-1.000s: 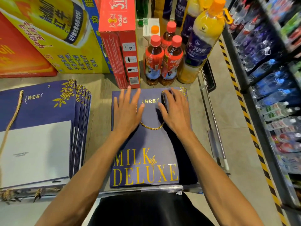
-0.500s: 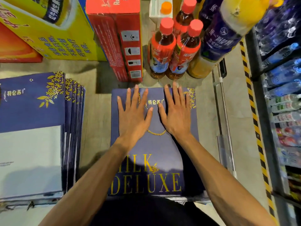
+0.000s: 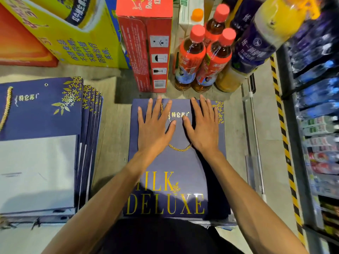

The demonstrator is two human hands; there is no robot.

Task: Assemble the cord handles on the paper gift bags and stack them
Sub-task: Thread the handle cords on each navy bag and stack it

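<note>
Landmark for this entry: the navy gift bag (image 3: 176, 162) lying flat at centre, gold "MILK DELUXE" lettering on its near half.

Far left of the bag: an orange carton (image 3: 20, 43) and a yellow carton (image 3: 73, 33) stand at the back. In front of them lies a stack of flat navy bags (image 3: 45, 116), edges fanned toward the gift bag, well apart from it. A gold cord (image 3: 6, 107) lies on the top bag of the stack, and a white panel (image 3: 36, 171) covers its near part.

Just behind the gift bag's far left corner: a red Red Bull carton (image 3: 146, 43), upright.

On the bag: I see my left hand (image 3: 154, 129) pressed flat, palm down, fingers (image 3: 152, 109) spread and gripping nothing. The bag's gold cord handle (image 3: 180, 148) lies on its face; one short run shows between the left fingers, and the loop shows between the two wrists. My right hand (image 3: 203, 129) is likewise flat, palm down, fingers (image 3: 202, 105) extended, holding nothing. The thumbs are near each other, apart.

Behind the bag's far right corner: three red-capped tea bottles (image 3: 201, 57), then a large yellow juice bottle (image 3: 256, 44), tilted in this wide view.

Right of the bag: a metal rail (image 3: 254, 134), a yellow-black floor stripe (image 3: 283, 134), then a shelf of bottled water (image 3: 319, 92), blurred.
</note>
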